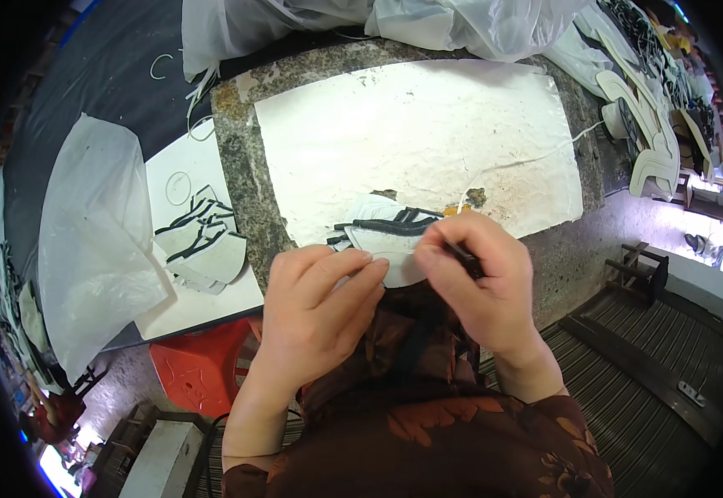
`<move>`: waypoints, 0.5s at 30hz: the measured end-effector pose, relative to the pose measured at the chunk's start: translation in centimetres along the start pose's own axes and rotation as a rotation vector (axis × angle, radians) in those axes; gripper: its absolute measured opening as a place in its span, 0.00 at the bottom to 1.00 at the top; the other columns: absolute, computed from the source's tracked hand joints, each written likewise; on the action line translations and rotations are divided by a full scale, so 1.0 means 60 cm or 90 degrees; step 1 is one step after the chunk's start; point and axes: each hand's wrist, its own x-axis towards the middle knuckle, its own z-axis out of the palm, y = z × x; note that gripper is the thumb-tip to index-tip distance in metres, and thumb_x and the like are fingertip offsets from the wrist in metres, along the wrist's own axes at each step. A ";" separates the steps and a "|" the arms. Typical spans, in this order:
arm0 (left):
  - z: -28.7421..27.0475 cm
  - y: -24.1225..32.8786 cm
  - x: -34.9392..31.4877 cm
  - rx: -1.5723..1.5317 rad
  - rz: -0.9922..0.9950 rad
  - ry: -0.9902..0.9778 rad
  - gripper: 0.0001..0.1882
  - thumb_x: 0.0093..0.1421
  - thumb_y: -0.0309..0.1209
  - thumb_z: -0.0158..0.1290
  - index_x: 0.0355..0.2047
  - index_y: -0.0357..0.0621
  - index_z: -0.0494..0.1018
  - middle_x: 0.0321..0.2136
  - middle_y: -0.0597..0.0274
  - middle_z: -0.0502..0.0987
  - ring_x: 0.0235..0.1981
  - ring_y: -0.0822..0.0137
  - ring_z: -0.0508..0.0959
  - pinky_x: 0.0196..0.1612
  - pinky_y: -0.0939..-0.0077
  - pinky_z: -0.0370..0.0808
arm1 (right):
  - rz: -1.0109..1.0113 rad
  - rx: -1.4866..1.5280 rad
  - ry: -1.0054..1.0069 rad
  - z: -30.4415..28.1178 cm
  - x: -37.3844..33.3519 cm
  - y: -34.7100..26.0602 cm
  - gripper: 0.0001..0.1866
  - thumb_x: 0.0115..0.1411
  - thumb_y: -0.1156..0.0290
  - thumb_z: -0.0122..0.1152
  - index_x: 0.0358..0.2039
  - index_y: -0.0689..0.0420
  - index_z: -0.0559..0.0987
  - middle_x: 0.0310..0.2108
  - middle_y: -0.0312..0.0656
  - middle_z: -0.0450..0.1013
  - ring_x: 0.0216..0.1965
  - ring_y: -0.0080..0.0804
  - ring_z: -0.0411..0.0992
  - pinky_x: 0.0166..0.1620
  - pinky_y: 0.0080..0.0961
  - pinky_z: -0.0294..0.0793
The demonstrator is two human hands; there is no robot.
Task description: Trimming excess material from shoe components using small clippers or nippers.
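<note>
White curved shoe-upper pieces with dark edging [390, 226] lie at the near edge of the work board. My left hand [320, 299] is closed on the near part of a white piece, its fingertips pressed together. My right hand [486, 278] pinches a thin white cord [466, 195] beside the same piece, its thumb against the forefinger. A pale thin line spans the gap between both sets of fingertips. Something dark shows inside my right palm; its kind is hidden. The cord runs far right across a white sheet [411, 133].
On the left, more edged white pieces [212, 253] lie on a white board beside a plastic sheet [95, 241]. Plastic bags [477, 25] line the far edge. Cream cut-out shapes [656, 166] hang at right. A red stool [199, 369] stands below.
</note>
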 end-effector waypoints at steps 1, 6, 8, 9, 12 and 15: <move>0.004 0.001 -0.003 0.000 0.000 0.000 0.17 0.51 0.24 0.66 0.43 0.45 0.84 0.42 0.67 0.79 0.41 0.60 0.77 0.44 0.66 0.72 | 0.022 -0.044 -0.024 0.005 0.004 -0.004 0.05 0.59 0.77 0.67 0.35 0.60 0.80 0.28 0.41 0.75 0.27 0.32 0.73 0.31 0.26 0.71; 0.021 0.005 -0.016 0.042 -0.002 0.030 0.19 0.50 0.25 0.66 0.45 0.44 0.83 0.45 0.67 0.79 0.43 0.61 0.76 0.44 0.66 0.70 | -0.043 -0.161 0.005 0.036 0.014 0.017 0.06 0.55 0.75 0.67 0.33 0.58 0.79 0.27 0.42 0.76 0.28 0.41 0.76 0.30 0.31 0.74; 0.017 0.010 -0.016 0.039 -0.014 0.014 0.17 0.51 0.24 0.67 0.43 0.44 0.84 0.46 0.66 0.79 0.44 0.59 0.75 0.46 0.65 0.72 | -0.066 -0.223 0.025 0.042 0.015 0.026 0.05 0.56 0.74 0.67 0.32 0.57 0.79 0.26 0.42 0.76 0.27 0.42 0.76 0.29 0.32 0.74; 0.015 0.011 -0.016 0.037 -0.025 -0.001 0.16 0.51 0.23 0.67 0.42 0.44 0.84 0.47 0.64 0.79 0.45 0.57 0.75 0.47 0.65 0.73 | -0.066 -0.223 0.025 0.044 0.015 0.026 0.05 0.56 0.74 0.67 0.32 0.57 0.79 0.26 0.42 0.76 0.27 0.42 0.76 0.29 0.32 0.74; 0.021 0.005 -0.018 0.044 -0.004 0.022 0.19 0.49 0.25 0.66 0.44 0.44 0.84 0.46 0.67 0.78 0.43 0.62 0.75 0.44 0.66 0.70 | -0.053 -0.230 0.036 0.047 0.017 0.029 0.04 0.56 0.74 0.66 0.31 0.57 0.79 0.25 0.43 0.76 0.26 0.42 0.76 0.28 0.33 0.73; 0.022 0.006 -0.016 0.042 0.002 0.029 0.19 0.49 0.24 0.66 0.44 0.44 0.84 0.46 0.67 0.78 0.42 0.62 0.75 0.45 0.66 0.70 | -0.058 -0.235 0.045 0.046 0.017 0.029 0.04 0.55 0.74 0.66 0.31 0.57 0.78 0.25 0.42 0.75 0.25 0.42 0.76 0.28 0.34 0.73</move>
